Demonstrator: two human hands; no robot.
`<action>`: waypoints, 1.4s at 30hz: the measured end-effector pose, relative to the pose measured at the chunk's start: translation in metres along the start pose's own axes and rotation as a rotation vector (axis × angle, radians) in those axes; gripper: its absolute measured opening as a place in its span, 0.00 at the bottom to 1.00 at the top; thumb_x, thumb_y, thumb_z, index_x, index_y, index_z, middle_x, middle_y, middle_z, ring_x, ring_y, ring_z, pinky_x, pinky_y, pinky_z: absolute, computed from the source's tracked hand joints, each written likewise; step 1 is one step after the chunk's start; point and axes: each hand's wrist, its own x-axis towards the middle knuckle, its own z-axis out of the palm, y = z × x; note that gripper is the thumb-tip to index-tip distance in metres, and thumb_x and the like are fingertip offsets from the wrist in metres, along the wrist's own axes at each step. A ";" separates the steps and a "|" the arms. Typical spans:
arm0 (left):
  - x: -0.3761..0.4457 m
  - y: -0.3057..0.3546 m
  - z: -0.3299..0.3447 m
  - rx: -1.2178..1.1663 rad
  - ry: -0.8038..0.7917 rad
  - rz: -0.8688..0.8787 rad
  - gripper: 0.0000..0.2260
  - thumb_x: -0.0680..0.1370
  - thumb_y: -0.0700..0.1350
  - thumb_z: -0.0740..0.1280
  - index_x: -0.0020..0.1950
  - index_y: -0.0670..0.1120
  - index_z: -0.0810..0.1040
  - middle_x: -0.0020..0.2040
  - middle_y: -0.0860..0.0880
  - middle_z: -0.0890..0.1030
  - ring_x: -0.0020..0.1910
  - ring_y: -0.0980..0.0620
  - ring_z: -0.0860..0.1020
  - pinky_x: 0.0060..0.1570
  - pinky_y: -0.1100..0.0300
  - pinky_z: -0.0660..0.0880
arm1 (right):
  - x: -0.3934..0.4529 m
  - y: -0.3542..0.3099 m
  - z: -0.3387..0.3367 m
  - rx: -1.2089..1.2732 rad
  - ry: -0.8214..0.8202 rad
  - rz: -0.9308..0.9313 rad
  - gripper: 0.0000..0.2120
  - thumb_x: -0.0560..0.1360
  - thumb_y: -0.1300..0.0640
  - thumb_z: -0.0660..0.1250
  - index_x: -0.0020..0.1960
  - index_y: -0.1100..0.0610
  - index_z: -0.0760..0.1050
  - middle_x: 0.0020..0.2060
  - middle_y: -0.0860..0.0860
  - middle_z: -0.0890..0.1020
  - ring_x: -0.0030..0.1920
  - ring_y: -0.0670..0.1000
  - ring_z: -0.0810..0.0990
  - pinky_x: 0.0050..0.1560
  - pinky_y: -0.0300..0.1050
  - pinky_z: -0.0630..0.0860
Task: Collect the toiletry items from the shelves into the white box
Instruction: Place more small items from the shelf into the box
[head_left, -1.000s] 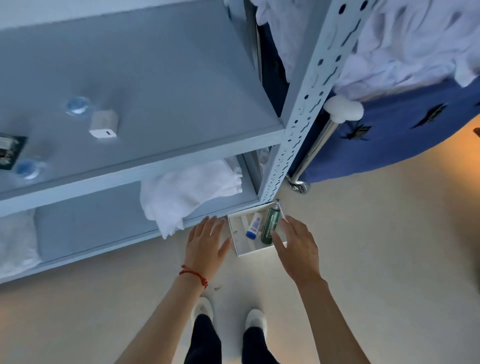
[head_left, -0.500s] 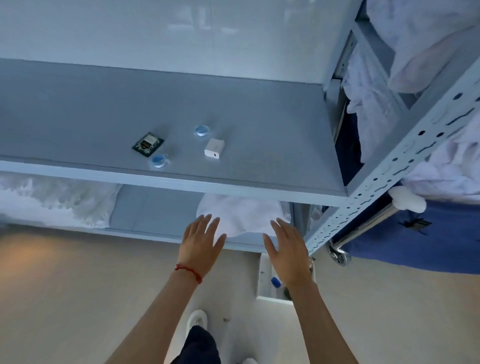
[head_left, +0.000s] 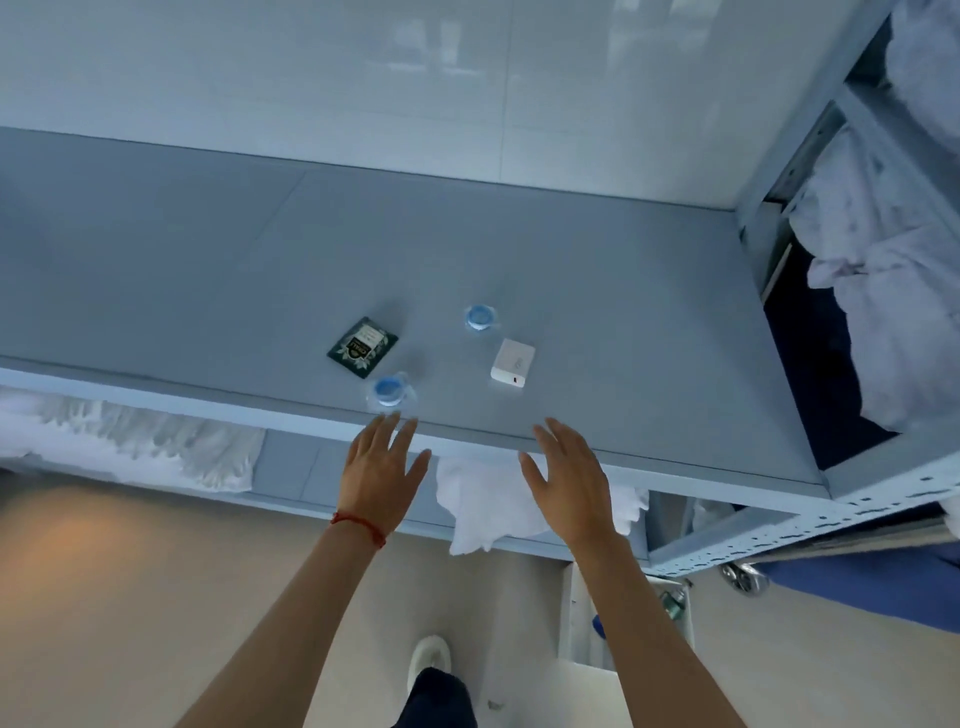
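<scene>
Reach stage: left hand (head_left: 382, 475) and right hand (head_left: 569, 480), fingers spread, empty, near shelf (head_left: 623, 291); next, pinch blue-capped container (head_left: 388, 391), carry to white box (head_left: 582, 623).

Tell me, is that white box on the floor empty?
Not empty. The white box on the floor holds a green bottle and something blue; the right arm hides the rest.

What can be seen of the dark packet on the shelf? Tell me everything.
The dark packet is a small, flat, dark green square sachet with a pale label panel and gold print too blurred to read. It lies flat, turned cornerwise, on the grey shelf near the front edge. A blue-capped item sits just in front of it; neither hand touches it.
</scene>
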 end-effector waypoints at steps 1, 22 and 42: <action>0.011 -0.008 -0.001 0.004 -0.011 0.012 0.21 0.73 0.52 0.58 0.59 0.39 0.75 0.58 0.36 0.77 0.58 0.35 0.74 0.55 0.41 0.71 | 0.012 -0.003 0.003 -0.007 0.006 0.001 0.20 0.73 0.50 0.60 0.59 0.61 0.75 0.59 0.60 0.78 0.58 0.62 0.77 0.55 0.56 0.75; 0.087 -0.004 0.058 -0.010 -0.134 0.169 0.24 0.73 0.51 0.55 0.62 0.36 0.71 0.62 0.36 0.74 0.63 0.36 0.70 0.56 0.44 0.71 | 0.095 0.021 0.040 -0.122 0.036 -0.142 0.28 0.66 0.58 0.75 0.63 0.62 0.70 0.62 0.60 0.75 0.62 0.59 0.74 0.55 0.56 0.75; 0.121 0.031 0.070 -0.191 -0.109 0.262 0.24 0.62 0.37 0.77 0.55 0.37 0.76 0.54 0.35 0.79 0.52 0.34 0.76 0.48 0.41 0.77 | 0.078 0.077 0.002 -0.054 -0.013 0.056 0.25 0.71 0.53 0.69 0.66 0.58 0.67 0.66 0.57 0.71 0.66 0.60 0.67 0.61 0.55 0.69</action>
